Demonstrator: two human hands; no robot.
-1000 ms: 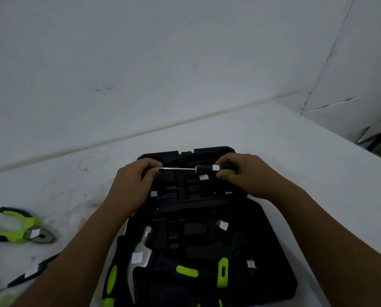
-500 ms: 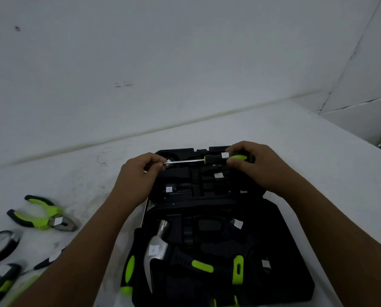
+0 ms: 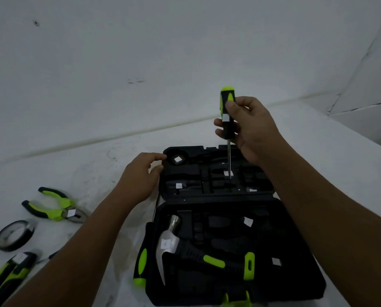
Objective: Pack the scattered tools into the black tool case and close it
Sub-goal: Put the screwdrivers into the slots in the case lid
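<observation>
The black tool case (image 3: 300, 262) lies open on the white table, its lid half at the far side. My right hand (image 3: 249, 127) grips a green-and-black screwdriver (image 3: 227, 111) upright, with the tip down over the lid's slots. My left hand (image 3: 140, 176) rests with relaxed fingers against the lid's left edge and holds nothing. A hammer (image 3: 185, 247) with a black and green handle lies in the near half. Another green-tipped handle (image 3: 142, 262) lies along the case's left side.
To the left on the table lie green pliers (image 3: 56, 207), a roll of black tape (image 3: 14, 234) and more green-handled tools (image 3: 8, 273) at the lower left corner. A white wall stands behind the table. The table's right edge runs near the case.
My right hand lifted the screwdriver from lying across the lid to standing upright, tip down. My left hand let go of its shaft and dropped to the lid's left edge.
</observation>
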